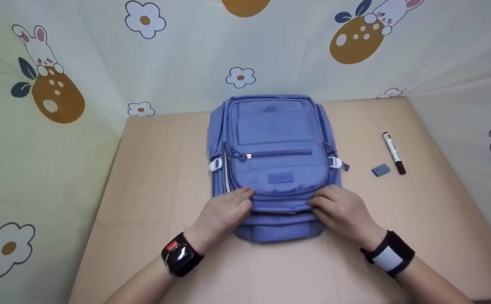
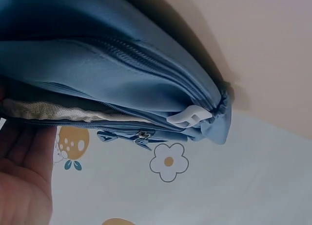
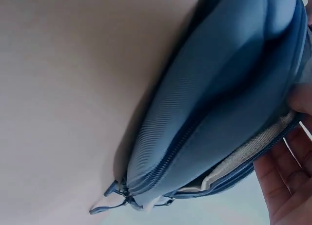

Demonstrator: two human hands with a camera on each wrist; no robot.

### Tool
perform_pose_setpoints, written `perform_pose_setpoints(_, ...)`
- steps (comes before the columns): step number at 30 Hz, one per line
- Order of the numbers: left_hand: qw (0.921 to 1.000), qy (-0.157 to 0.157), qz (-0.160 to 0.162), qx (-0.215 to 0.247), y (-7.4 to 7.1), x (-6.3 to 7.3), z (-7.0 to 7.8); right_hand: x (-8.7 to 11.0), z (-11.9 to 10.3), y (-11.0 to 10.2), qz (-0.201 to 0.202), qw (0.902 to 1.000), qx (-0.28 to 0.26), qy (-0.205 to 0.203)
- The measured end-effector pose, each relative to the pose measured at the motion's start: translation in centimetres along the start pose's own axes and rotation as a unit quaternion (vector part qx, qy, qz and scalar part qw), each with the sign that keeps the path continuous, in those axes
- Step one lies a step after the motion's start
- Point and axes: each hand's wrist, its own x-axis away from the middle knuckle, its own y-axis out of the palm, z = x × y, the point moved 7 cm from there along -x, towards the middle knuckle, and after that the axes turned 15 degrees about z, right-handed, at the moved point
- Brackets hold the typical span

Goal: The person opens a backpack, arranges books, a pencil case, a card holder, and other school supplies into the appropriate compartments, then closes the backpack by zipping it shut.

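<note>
Fingers (image 1: 247,195) of the left hand (image 1: 223,213) pinch the lip (image 1: 281,207) of the blue backpack (image 1: 281,126) lying mid-table (image 1: 152,177), the right hand (image 1: 346,211) pinching it well apart, apparently spreading the compartment, whose inside shows poorly; the next move likely calls for a steady hold.

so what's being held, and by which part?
The blue backpack: the left hand and right hand both pinch the edge of its open front pocket.

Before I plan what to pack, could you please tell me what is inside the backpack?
Pale lining shows along an unzipped opening in the backpack. The rest inside is covered, so I cannot tell whether anything lies deeper.
</note>
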Motion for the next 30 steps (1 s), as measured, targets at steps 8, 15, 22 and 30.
perform_pose_setpoints(8,0.9997,0.002,-0.022,0.011,0.2,1.0,-0.2,0.6,0.0,0.5,-0.026,0.9997,0.003,-0.002)
perform_pose_setpoints(15,0.9992,0.011,-0.035,0.016,0.4,1.3,-0.2,0.9,0.0,0.7,-0.037,0.9993,-0.001,0.003)
perform_pose_setpoints(22,0.9984,0.021,-0.048,-0.024,0.3,0.5,0.3,0.9,0.1,1.1,-0.05,0.9985,0.001,0.024)
perform_pose_setpoints(30,0.9963,0.045,-0.072,-0.018,1.6,-3.5,2.6,0.8,0.6,1.0,-0.049,0.9969,-0.01,0.06)
